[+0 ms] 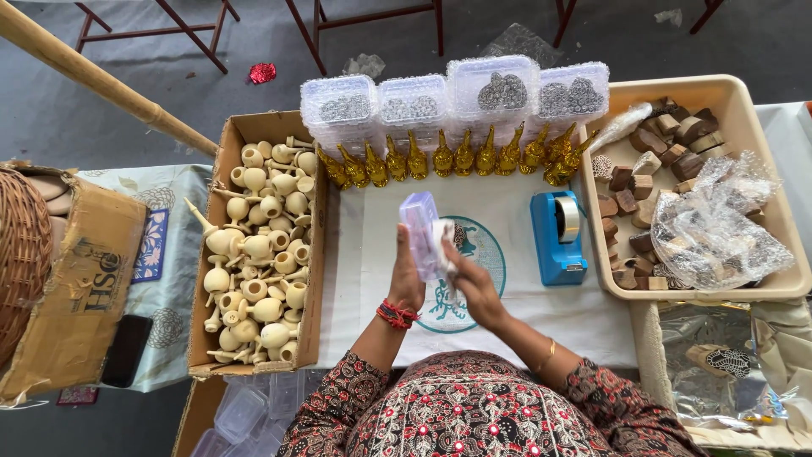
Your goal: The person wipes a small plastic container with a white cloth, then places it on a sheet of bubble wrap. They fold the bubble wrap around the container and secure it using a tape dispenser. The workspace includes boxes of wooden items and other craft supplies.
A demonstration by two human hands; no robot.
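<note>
Left hand [407, 275] fingers closed around small clear plastic box [420, 222], held upright above desk [524, 305]. Right hand [470, 279] fingers curled on white wrap [446, 245] pressed against box's right side. Box contents unreadable; fingertips hidden behind box. Box sits left of blue tape dispenser [558, 237], below row of gold figurines [457, 158] relative to dispenser.

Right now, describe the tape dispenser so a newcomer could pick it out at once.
Start at the white cloth with the round teal emblem in the table's middle. On its right edge, beside the beige tray of wooden blocks, stands the tape dispenser. It is the only bright blue thing there, with a roll of tape on top.
</note>
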